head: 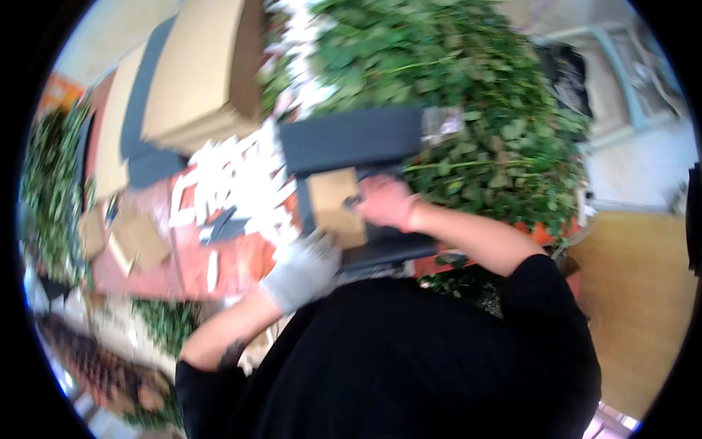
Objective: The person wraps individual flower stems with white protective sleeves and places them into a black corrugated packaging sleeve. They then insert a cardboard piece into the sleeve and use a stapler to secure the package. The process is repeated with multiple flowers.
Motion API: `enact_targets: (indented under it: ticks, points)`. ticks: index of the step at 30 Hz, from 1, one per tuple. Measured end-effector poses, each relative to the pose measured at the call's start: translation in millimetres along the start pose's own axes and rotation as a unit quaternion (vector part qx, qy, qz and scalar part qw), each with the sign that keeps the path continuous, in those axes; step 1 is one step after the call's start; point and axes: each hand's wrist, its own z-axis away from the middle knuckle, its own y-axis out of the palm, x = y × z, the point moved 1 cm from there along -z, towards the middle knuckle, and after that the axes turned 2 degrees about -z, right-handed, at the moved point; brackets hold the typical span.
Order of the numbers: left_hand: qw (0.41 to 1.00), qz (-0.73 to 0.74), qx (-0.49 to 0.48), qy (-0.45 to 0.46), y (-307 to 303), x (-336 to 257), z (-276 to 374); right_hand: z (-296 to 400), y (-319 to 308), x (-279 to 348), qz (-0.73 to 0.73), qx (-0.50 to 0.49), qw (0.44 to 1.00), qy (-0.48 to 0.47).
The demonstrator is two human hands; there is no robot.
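My left hand (304,269), in a whitish knit glove, is at the lower left corner of a brown cardboard piece (335,200). Its fingertips are blurred, so whether they grip the cardboard cannot be told. At the right edge of that cardboard is my right hand (386,203), in a pink glove, its fingers curled around a small dark object (352,202) too blurred to name. The cardboard lies over black sheet material (304,206). Just beyond both hands stretches a black ribbed panel (354,137).
Leafy cut stems (455,66) are heaped beyond and right of my hands. White strips (236,170) lie on the red tabletop (192,274) at left, near a large cardboard stack (192,77). Smaller cardboard pieces (137,241) lie farther left. A wooden board (630,307) is at right.
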Motion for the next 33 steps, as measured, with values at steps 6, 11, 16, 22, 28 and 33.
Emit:
enact_targets:
  ticks: [6, 11, 16, 22, 28, 33]
  points:
    - [0.995, 0.053, 0.022, 0.078, -14.0, 22.9, 1.3, 45.5, -106.4, 19.1, -0.095, -0.063, 0.953, -0.28]
    - [0.981, 0.154, 0.091, 0.077, -36.1, 41.1, 2.1, -37.7, -212.8, -33.5, -0.014, -0.208, 0.953, -0.218]
    - [0.963, 0.212, 0.123, 0.112, -81.8, 53.5, -13.0, -144.7, -152.6, -112.7, 0.387, -0.131, 0.901, -0.145]
    - [0.895, 0.437, 0.062, 0.063, -169.3, 84.9, 8.6, -153.7, -202.6, -112.6, 0.24, -0.376, 0.887, -0.122]
    - [0.827, 0.558, -0.065, 0.012, -200.7, 115.8, -38.2, -184.5, -218.9, -117.0, 0.203, -0.287, 0.935, -0.047]
    - [0.865, 0.45, -0.222, -0.02, -211.9, 131.4, -89.0, -181.1, -195.8, -133.5, 0.238, -0.32, 0.91, -0.111]
